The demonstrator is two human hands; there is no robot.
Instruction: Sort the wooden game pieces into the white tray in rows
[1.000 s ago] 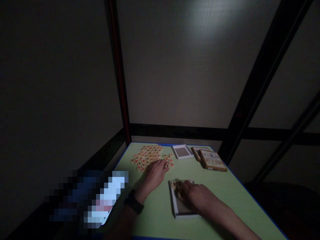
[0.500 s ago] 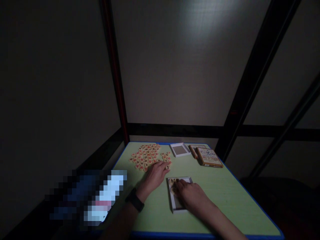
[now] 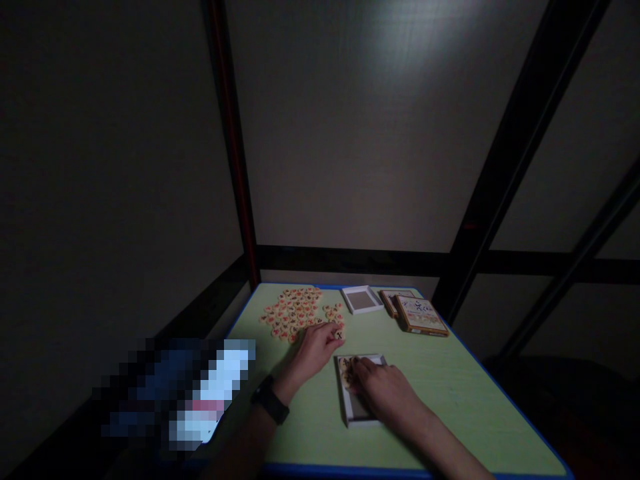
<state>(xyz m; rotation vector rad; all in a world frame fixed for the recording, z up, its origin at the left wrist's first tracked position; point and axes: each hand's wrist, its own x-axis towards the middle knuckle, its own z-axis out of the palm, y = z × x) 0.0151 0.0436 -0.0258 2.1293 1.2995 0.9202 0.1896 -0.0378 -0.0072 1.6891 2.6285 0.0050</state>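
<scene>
My left hand (image 3: pixel 319 343), with a dark watch on the wrist, pinches a round wooden xiangqi piece (image 3: pixel 339 335) with a black character, just above or on the green table. Behind and left of that hand lies a wide spread of xiangqi pieces (image 3: pixel 287 317) with red and black characters, and a smaller cluster (image 3: pixel 332 311) sits beyond its fingertips. My right hand (image 3: pixel 385 387) reaches into a shallow white box tray (image 3: pixel 356 420). Its fingers are closed over a xiangqi piece at the tray's far left corner, beside other pieces (image 3: pixel 345 364). The fingers partly hide these.
A second white box tray (image 3: pixel 362 301) lies at the far side of the green table (image 3: pixel 450 413). Right of it, two printed boxes (image 3: pixel 421 315) overlap near the table's blue edge. A blurred-out bright shape (image 3: pixel 215 390) is at the left. Walls stand behind the table.
The right fingertips have shifted slightly over the far pieces in the tray, covering one seen before. The left hand keeps its pinch on the piece. The view has shifted very slightly.
</scene>
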